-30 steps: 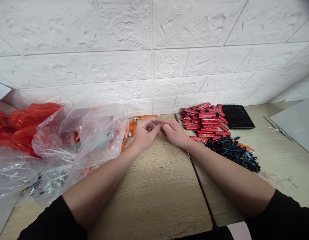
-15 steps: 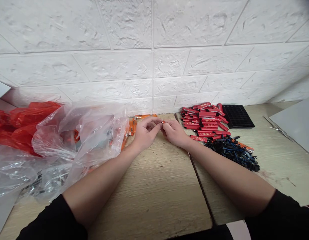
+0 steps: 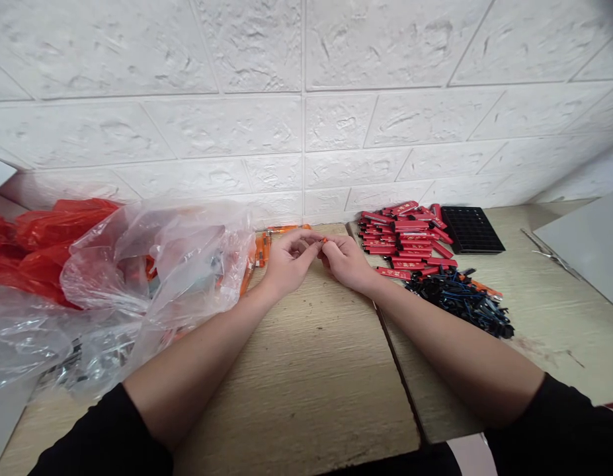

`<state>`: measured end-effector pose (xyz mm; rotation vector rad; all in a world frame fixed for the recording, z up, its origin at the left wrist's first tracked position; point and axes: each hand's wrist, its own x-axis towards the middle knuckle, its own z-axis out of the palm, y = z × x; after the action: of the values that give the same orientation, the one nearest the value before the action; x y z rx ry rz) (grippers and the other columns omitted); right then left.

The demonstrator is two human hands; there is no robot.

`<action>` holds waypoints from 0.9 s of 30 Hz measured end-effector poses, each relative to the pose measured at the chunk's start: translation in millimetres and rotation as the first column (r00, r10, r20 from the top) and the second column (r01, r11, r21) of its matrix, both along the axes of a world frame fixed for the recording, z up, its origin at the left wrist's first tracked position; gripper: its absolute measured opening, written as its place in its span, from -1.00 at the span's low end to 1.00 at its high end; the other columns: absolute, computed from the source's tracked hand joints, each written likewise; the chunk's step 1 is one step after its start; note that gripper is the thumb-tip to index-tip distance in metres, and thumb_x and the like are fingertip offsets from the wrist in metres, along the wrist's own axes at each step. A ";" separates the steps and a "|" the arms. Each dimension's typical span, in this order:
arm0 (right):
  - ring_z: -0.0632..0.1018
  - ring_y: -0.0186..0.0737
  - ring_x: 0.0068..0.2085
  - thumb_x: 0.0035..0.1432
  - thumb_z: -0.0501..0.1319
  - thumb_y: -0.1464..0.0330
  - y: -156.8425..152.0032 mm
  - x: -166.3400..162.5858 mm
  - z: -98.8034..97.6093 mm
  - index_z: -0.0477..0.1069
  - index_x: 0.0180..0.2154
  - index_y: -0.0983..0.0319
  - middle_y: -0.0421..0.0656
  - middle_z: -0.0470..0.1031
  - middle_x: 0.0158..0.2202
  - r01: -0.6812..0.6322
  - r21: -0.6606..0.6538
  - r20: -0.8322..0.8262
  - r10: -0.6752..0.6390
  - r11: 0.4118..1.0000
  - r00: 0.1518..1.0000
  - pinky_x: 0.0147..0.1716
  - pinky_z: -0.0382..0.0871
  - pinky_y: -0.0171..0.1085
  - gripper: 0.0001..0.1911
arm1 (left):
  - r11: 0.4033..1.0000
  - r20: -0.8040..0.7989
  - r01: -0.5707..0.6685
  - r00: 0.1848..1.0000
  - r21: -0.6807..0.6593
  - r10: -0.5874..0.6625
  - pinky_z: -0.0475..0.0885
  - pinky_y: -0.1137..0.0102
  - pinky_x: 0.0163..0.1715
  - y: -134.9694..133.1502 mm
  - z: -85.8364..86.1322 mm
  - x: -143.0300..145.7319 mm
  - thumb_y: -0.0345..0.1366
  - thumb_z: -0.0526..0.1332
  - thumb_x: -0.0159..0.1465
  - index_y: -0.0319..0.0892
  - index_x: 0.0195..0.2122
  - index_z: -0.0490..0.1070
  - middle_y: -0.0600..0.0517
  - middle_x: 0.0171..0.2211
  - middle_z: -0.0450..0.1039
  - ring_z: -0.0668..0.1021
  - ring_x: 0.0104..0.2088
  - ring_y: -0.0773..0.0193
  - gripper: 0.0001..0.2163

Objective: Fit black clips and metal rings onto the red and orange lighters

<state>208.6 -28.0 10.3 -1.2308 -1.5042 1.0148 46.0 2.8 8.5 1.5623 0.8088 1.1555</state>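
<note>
My left hand (image 3: 287, 259) and my right hand (image 3: 344, 260) meet over the far middle of the wooden table (image 3: 306, 370). Both are closed in a pinch on one small orange piece (image 3: 324, 240) held between the fingertips. Most of that piece is hidden by my fingers. Just left of my left hand lie a few orange lighters (image 3: 262, 251), at the mouth of a clear plastic bag (image 3: 157, 271). To the right of my right hand lies a stack of red lighters (image 3: 408, 237).
A heap of black and blue small parts (image 3: 459, 301) lies right of my right forearm. A black gridded tray (image 3: 471, 229) stands behind it. Red plastic bags (image 3: 43, 238) lie at the far left. A grey board (image 3: 586, 241) leans at the right. A white brick wall is close behind.
Both hands stay pinched together on the small orange piece; only the camera view has shifted slightly.
</note>
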 end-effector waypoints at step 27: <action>0.36 -0.27 -0.41 0.39 0.08 0.27 -4.5 2.7 -10.6 0.37 -0.47 0.20 -0.22 0.39 -0.49 0.038 0.077 0.037 -0.041 0.996 0.998 -0.34 0.18 -0.26 -0.64 | 0.994 0.000 -0.060 0.998 -0.088 0.060 0.29 0.41 -0.53 4.2 -2.3 -2.3 -0.26 0.41 0.26 -0.14 -0.32 0.55 0.05 -0.37 0.56 0.48 -0.48 0.37 -0.90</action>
<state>211.2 -32.4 -0.3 -1.2276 -1.5284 0.9047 43.7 7.0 6.2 1.4728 0.8983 1.1493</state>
